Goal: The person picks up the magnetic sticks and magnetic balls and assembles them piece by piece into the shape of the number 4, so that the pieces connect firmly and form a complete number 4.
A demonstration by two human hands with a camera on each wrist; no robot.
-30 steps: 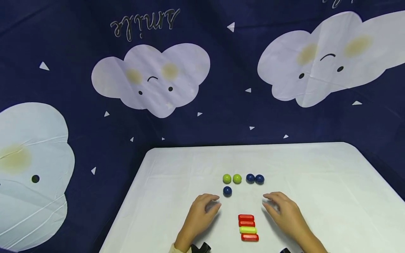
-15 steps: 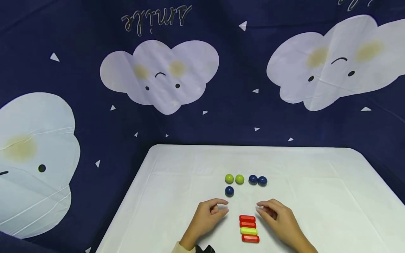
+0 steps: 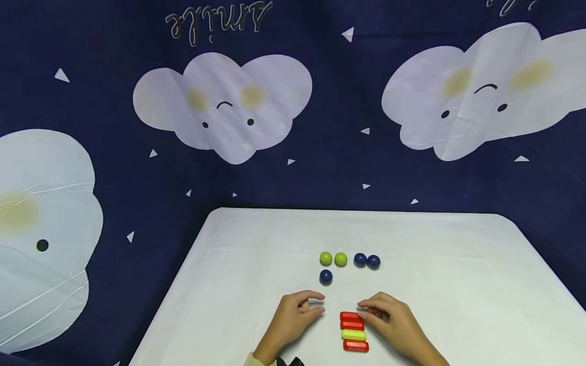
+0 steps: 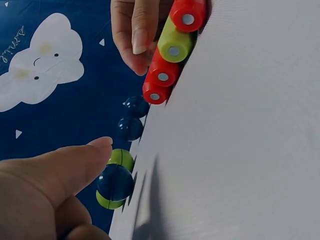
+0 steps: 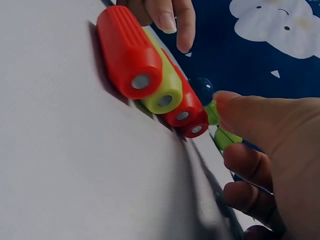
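Three red magnetic rods [image 3: 355, 345] and one yellow-green rod [image 3: 353, 335] lie side by side in a short column on the white table. Metal discs show on the rod ends in both wrist views. My right hand [image 3: 397, 321] hovers at the right of the far red rods, its fingertips overlapping their ends in the head view; the right wrist view shows a gap between thumb and rods. To the left of the column, my left hand [image 3: 290, 319] holds nothing, thumb and forefinger apart. Beyond are two green balls [image 3: 341, 259] and three blue balls [image 3: 326, 277].
The white table [image 3: 256, 244] has rounded far corners. Behind it hangs a dark blue cloth [image 3: 339, 91] printed with clouds and small white triangles. A pale sleeve [image 3: 259, 360] and a black strap piece [image 3: 293, 362] show at my left wrist.
My right hand has moved left and inward to the rods, its fingers drawing closer together. My left hand has come slightly nearer. Balls and rods keep their places; the head view has shifted a little.
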